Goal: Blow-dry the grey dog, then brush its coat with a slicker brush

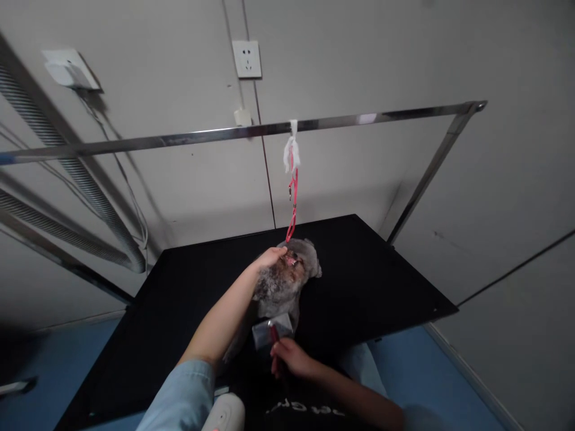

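A small grey, curly-coated dog (281, 299) is on the black table top, its brownish muzzle tipped up and a bit of pink showing at the mouth. My left hand (271, 257) grips its head at the side of the muzzle, the thumb on top and the other fingers hidden behind the fur. In my right hand (291, 357) is the dark red handle of a slicker brush (283, 324). The brush's flat, pale head lies against the lower chest fur. From the overhead bar, a pink loop leash (294, 209) hangs down to the dog's head.
The black grooming table (372, 275) stands against a grey wall. Above it runs a metal bar (193, 139) with a white cloth tie (291, 152). Ribbed hoses (99, 197) and cables hang at left. A rounded white device (227, 413) is near my body at the bottom.
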A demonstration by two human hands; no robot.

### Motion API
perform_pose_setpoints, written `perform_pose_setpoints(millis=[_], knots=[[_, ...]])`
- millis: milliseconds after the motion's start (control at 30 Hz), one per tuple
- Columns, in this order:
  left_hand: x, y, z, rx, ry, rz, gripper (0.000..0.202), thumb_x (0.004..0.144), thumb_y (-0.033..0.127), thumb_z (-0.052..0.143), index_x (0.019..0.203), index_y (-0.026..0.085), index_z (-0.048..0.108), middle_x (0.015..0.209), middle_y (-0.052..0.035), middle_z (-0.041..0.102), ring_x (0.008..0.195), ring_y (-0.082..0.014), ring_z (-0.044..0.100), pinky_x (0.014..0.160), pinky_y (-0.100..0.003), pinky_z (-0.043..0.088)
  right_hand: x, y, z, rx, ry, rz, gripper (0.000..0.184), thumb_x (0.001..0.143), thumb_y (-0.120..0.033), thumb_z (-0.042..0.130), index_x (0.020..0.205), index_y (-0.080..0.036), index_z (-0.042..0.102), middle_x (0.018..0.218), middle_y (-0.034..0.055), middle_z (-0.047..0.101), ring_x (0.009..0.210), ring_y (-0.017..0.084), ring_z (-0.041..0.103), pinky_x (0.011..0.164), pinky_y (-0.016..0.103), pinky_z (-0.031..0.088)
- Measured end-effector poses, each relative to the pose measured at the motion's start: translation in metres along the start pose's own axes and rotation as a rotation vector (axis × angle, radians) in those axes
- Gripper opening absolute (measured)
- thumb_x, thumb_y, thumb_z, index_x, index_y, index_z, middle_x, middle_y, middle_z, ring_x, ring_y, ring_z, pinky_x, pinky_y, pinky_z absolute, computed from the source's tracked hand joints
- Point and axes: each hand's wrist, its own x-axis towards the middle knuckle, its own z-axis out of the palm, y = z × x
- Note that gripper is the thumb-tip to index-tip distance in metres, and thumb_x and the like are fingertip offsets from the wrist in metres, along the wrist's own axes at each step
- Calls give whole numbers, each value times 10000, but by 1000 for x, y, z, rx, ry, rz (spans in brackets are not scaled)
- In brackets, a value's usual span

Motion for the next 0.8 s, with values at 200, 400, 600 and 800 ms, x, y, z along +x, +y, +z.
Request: perform_pose_setpoints(millis=[200, 400, 600, 800], knots=[[12, 6, 5, -15, 79, -83, 328, 821, 421, 593, 693, 123, 645, 567, -39, 653, 471, -133, 572, 580, -271, 463, 8, 4, -2, -21, 59, 86, 332, 827, -526, 432, 811, -196, 456, 533, -24, 575, 468, 131, 543, 468, 230, 376], [14, 6, 9, 8, 24, -119, 355, 858, 407, 546, 694, 112, 654, 573, -50, 660, 488, -142, 582, 592, -281, 470, 2, -9, -13, -145, 208, -155, 286, 875, -481, 373, 845, -210, 461, 528, -71, 482, 420, 86, 410, 447, 219, 331], [6, 7, 8, 73, -71, -54, 402, 804, 482, 603, 704, 98, 664, 640, -71, 690, 530, -136, 594, 614, -261, 461, -17, 20, -18, -142, 91, -71, 250, 765, -383, 533, 918, -208, 440, 673, -43, 585, 491, 84, 489, 476, 206, 355], [10, 7, 14, 130, -168, 1, 449, 774, 537, 603, 722, 97, 676, 679, -88, 697, 559, -152, 599, 620, -278, 467, -4, -3, -4, -113, -225, 37, 327, 622, -270, 674, 919, -184, 567, 706, -5, 648, 618, 134, 620, 616, 271, 475]])
